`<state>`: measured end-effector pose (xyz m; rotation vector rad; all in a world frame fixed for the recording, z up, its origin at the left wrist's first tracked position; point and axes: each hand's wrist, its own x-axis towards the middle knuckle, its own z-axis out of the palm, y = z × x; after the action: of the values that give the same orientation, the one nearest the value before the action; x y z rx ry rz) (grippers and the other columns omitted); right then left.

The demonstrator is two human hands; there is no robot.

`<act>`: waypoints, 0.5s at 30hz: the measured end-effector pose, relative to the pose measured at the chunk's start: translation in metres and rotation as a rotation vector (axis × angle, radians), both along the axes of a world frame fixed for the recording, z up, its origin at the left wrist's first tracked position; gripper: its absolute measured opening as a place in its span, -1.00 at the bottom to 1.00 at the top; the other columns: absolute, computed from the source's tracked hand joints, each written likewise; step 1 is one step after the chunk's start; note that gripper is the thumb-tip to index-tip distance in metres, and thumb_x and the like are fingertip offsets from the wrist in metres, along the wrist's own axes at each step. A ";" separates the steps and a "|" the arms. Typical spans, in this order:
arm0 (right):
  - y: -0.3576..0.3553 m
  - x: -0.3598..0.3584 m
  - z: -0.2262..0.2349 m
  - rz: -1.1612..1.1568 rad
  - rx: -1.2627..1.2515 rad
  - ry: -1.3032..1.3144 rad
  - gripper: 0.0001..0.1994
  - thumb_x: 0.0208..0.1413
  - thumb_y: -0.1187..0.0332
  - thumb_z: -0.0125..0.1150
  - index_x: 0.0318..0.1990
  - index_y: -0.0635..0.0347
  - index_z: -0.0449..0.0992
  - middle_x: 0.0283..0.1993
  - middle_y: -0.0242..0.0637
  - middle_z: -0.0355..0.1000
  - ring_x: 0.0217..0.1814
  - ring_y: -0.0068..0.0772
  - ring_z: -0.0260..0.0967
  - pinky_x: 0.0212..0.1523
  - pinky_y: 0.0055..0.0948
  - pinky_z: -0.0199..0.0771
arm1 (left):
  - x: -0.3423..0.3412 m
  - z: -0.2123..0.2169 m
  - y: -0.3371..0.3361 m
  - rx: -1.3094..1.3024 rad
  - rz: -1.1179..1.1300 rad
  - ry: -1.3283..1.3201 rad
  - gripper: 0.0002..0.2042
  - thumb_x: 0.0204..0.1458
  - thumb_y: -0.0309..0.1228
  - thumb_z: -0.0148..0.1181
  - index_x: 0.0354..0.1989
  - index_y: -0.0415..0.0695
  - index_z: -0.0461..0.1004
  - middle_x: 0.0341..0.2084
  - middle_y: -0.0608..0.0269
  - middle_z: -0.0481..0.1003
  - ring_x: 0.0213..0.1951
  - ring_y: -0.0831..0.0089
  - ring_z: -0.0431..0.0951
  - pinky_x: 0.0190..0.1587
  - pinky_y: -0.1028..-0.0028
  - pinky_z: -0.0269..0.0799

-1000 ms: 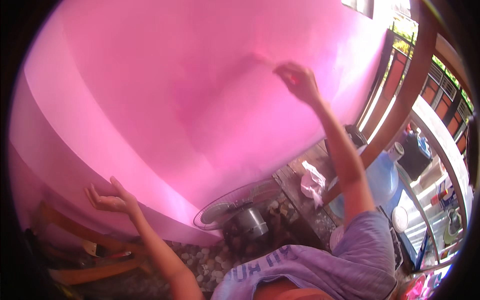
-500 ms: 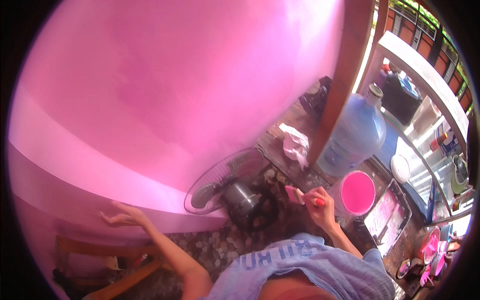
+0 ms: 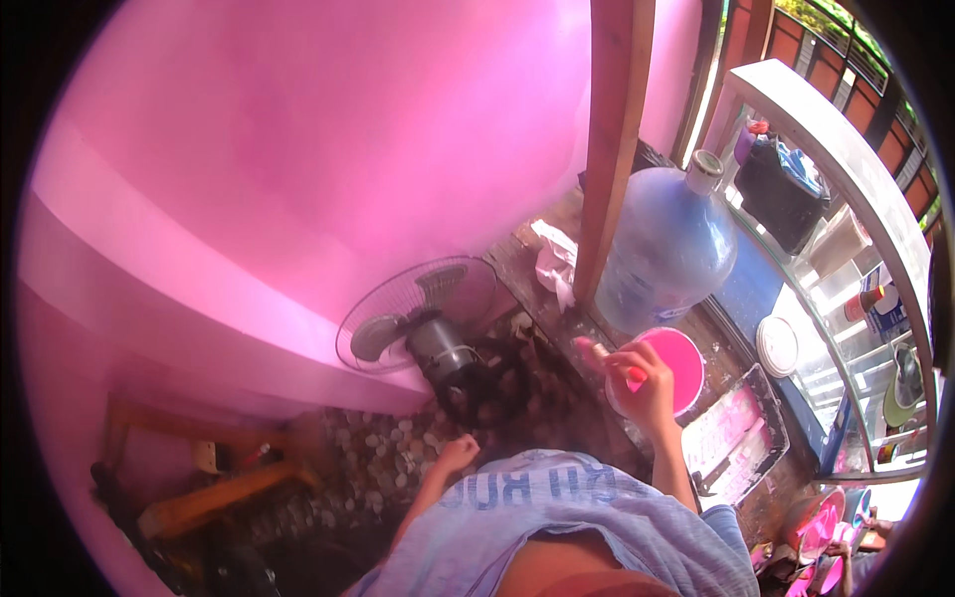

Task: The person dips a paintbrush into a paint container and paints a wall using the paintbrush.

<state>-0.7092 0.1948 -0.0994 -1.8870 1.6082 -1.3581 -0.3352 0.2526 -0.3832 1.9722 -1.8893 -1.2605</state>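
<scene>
A paintbrush with pink-coated bristles and an orange handle is gripped in my right hand. That hand hovers over the near left rim of a bucket of bright pink paint. In front of my body, close to my shirt, my left hand is curled closed with no object showing in it. Beyond the left hand stands a black fan with a round wire cage, beside the pink wall.
A large blue water jug stands behind the bucket, next to a wooden post. A pink-smeared paint tray lies right of the bucket, near a glass display case. A wooden stool sits at lower left.
My left hand has left its place near the wall, come in toward my body and closed. My right hand has brought the paintbrush to the paint bucket. The view has shifted.
</scene>
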 end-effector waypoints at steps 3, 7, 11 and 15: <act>0.019 -0.034 -0.004 -0.093 0.025 0.024 -0.85 -0.15 0.60 0.24 -0.37 0.17 0.55 -0.35 -0.23 0.42 -0.34 -0.21 0.46 -0.36 -0.37 0.43 | -0.037 -0.028 0.020 0.193 -0.261 -0.025 -0.74 -0.05 -0.17 0.11 -0.31 -0.07 0.48 -0.31 0.06 0.54 -0.18 0.14 0.53 -0.15 0.25 0.41; 0.029 -0.078 -0.005 -0.170 0.053 0.042 -0.88 -0.10 0.60 0.20 -0.36 0.22 0.53 -0.34 -0.19 0.42 -0.33 -0.18 0.45 -0.34 -0.36 0.41 | -0.071 -0.038 0.021 0.091 -0.137 -0.041 -0.78 -0.05 -0.20 0.14 -0.32 -0.05 0.45 -0.33 0.05 0.53 -0.19 0.08 0.51 -0.13 0.23 0.41; 0.044 -0.102 0.002 -0.236 0.067 0.017 -0.89 -0.05 0.57 0.18 -0.33 0.21 0.54 -0.32 -0.19 0.42 -0.31 -0.19 0.46 -0.32 -0.40 0.43 | -0.096 -0.001 0.012 0.050 -0.118 0.096 -0.80 -0.01 -0.24 0.14 -0.29 -0.08 0.46 -0.41 0.19 0.53 -0.33 0.35 0.55 -0.22 0.40 0.44; 0.055 -0.120 -0.007 -0.292 0.067 -0.022 -0.88 -0.03 0.56 0.17 -0.31 0.21 0.54 -0.30 -0.21 0.42 -0.30 -0.22 0.46 -0.30 -0.42 0.45 | -0.133 0.018 -0.013 0.030 -0.076 0.227 -0.76 0.06 -0.25 0.10 -0.20 -0.12 0.43 -0.39 0.23 0.51 -0.30 0.48 0.50 -0.19 0.43 0.40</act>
<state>-0.8291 0.2497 -0.1063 -1.6415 1.9512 -1.4082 -0.4679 0.2392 -0.3652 1.7016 -1.8589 -1.4704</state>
